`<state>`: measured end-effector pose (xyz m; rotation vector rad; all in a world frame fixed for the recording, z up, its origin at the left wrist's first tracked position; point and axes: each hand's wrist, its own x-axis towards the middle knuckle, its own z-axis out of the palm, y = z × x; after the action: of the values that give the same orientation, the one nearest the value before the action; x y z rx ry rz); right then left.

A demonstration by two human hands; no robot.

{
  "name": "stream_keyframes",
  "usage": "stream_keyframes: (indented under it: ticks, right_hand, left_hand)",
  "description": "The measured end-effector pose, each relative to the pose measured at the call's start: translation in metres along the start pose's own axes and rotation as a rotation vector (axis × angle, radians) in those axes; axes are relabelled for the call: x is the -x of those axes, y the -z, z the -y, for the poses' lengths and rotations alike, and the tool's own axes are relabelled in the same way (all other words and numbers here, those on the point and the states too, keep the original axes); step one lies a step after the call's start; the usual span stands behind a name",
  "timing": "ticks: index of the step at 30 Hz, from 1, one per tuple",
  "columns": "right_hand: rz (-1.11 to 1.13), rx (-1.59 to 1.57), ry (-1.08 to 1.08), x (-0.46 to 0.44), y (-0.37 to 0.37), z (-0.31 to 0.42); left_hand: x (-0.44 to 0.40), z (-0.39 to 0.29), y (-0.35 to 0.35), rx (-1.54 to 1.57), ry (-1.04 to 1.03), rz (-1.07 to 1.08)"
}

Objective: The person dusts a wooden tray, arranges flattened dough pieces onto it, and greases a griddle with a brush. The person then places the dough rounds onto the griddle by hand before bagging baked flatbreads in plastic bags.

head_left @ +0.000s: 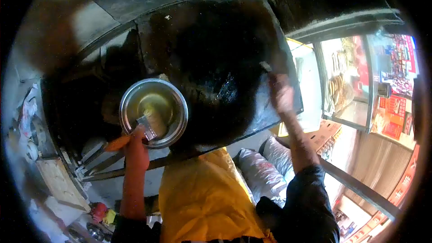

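Note:
My left hand (138,140) is closed round a flat brush with an orange-brown handle (118,143) and a metal band. Its pale bristles (156,121) dip into yellowish liquid in a round steel bowl (182,128). On the right, my right hand (282,93) is over the edge of a large black griddle plate (202,40), blurred by motion. A small pale thing (265,66) shows just beyond its fingers; I cannot make out what it is or whether the hand holds it. Wet, shiny streaks mark the plate's middle.
A yellow apron (202,198) hangs in front of me. White sacks (263,175) lie below the plate on the right. Beyond stand a glass display case (344,81) and a cardboard box (328,137). A wooden board (60,182) is at lower left.

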<state>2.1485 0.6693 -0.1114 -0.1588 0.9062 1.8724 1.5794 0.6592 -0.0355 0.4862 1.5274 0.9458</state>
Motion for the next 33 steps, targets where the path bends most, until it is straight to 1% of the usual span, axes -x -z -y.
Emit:
stream_keyframes:
  ticks: [2, 3, 4, 5, 6, 7, 8, 9, 10, 11, 12, 13, 14, 15, 16, 17, 18, 19, 21, 22, 23, 24, 25, 26, 27, 28, 29, 30, 31, 32, 33]
  right_hand:
    - [0.483, -1.753, -0.680, 0.022, -0.057, -0.055]
    - [0.712, -2.622, -1.018, 0.023, -0.072, -0.071]
    - [0.758, -2.690, -0.856, 0.025, -0.053, -0.087]
    - [0.823, -2.725, -0.637, 0.024, -0.033, -0.123]
    - [0.873, -2.746, -0.412, 0.022, -0.013, -0.159]
    - [0.347, -2.833, -0.726, 0.020, -0.006, -0.185]
    - [-0.205, -2.762, -0.927, 0.017, 0.000, -0.211]
    - [-0.373, -2.827, -0.962, -0.008, -0.012, -0.227]
    - [-0.413, -2.765, -0.991, -0.037, -0.018, -0.230]
    - [-0.477, -2.672, -0.913, -0.070, -0.020, -0.215]
    - [-0.585, -2.523, -0.877, -0.105, -0.052, -0.212]
    - [-0.630, -2.402, -0.739, -0.141, -0.072, -0.198]
    - [-0.524, -2.350, -0.801, -0.193, -0.067, -0.158]
    - [-0.417, -2.297, -0.855, -0.244, -0.063, -0.120]
    - [-0.409, -2.314, -0.896, -0.262, -0.109, -0.101]
    - [-0.390, -2.335, -0.925, -0.267, -0.150, -0.084]
    - [-0.175, -2.600, -0.897, -0.258, -0.183, -0.067]
    - [-0.165, -2.606, -0.885, -0.234, -0.195, -0.050]
    - [0.398, -2.760, -0.919, -0.170, -0.217, -0.018]
    - [0.468, -2.715, -0.960, -0.130, -0.210, -0.005]
    - [0.338, -2.613, -0.964, -0.088, -0.183, 0.006]
    - [0.160, -2.507, -0.936, -0.050, -0.151, 0.013]
    - [0.064, -2.458, -0.914, -0.014, -0.114, 0.005]
    - [0.073, -2.519, -0.933, 0.009, -0.085, -0.026]
    - [0.082, -2.579, -0.954, 0.032, -0.056, -0.056]
    - [0.127, -2.634, -0.866, 0.042, -0.040, -0.107]
    - [0.174, -2.687, -0.783, 0.048, -0.033, -0.132]
    - [0.041, -2.656, -0.813, 0.049, -0.034, -0.129]
    - [-0.088, -2.615, -0.841, 0.046, -0.038, -0.121]
    - [0.210, -2.516, -0.796, 0.048, -0.030, -0.086]
    - [0.489, -2.391, -0.703, 0.050, -0.023, -0.050]
  left_hand:
    - [0.005, 0.000, -0.003, -0.142, -0.072, 0.035]
    - [0.013, -0.016, -0.023, 0.012, 0.028, -0.021]
    - [0.021, -0.023, -0.035, 0.168, 0.134, -0.078]
    - [0.025, -0.022, -0.037, 0.177, 0.139, -0.086]
    - [0.028, -0.022, -0.037, 0.105, 0.147, -0.128]
    - [0.030, -0.021, -0.036, 0.070, 0.148, -0.149]
    - [0.031, -0.019, -0.034, 0.034, 0.150, -0.171]
    - [0.033, -0.016, -0.029, 0.035, 0.180, -0.128]
    - [0.035, -0.012, -0.025, 0.036, 0.210, -0.087]
    - [0.036, -0.012, -0.023, 0.036, 0.209, -0.095]
    - [0.037, -0.012, -0.021, 0.095, 0.295, -0.185]
    - [0.038, -0.012, -0.018, 0.156, 0.377, -0.277]
    - [0.034, 0.007, 0.000, 0.166, 0.237, -0.184]
    - [0.032, 0.027, 0.020, 0.165, 0.224, -0.205]
    - [0.033, 0.048, 0.041, -0.035, 0.148, -0.185]
    - [0.036, 0.053, 0.051, -0.139, 0.122, -0.170]
    - [0.038, 0.059, 0.060, -0.242, 0.096, -0.159]
    - [0.038, 0.059, 0.062, -0.364, 0.153, -0.162]
    - [0.037, 0.044, 0.045, -0.476, 0.212, -0.141]
    - [0.042, 0.019, 0.017, -0.183, 0.162, -0.133]
    - [0.040, 0.007, 0.004, -0.027, 0.139, -0.126]
    - [0.039, -0.005, -0.008, 0.130, 0.118, -0.117]
    - [0.036, -0.011, -0.013, 0.110, 0.227, -0.200]
    - [0.034, -0.013, -0.016, 0.081, 0.336, -0.280]
    - [0.032, -0.006, -0.015, 0.079, 0.338, -0.271]
    - [0.026, 0.007, -0.012, -0.090, 0.120, -0.170]
    - [0.025, 0.004, -0.015, -0.184, 0.010, -0.106]
    - [0.023, 0.001, -0.018, -0.272, -0.106, -0.051]
    - [0.023, -0.020, -0.030, -0.136, 0.061, -0.070]
    - [0.023, -0.022, -0.031, -0.074, 0.147, -0.074]
    - [0.023, -0.023, -0.032, -0.012, 0.233, -0.083]
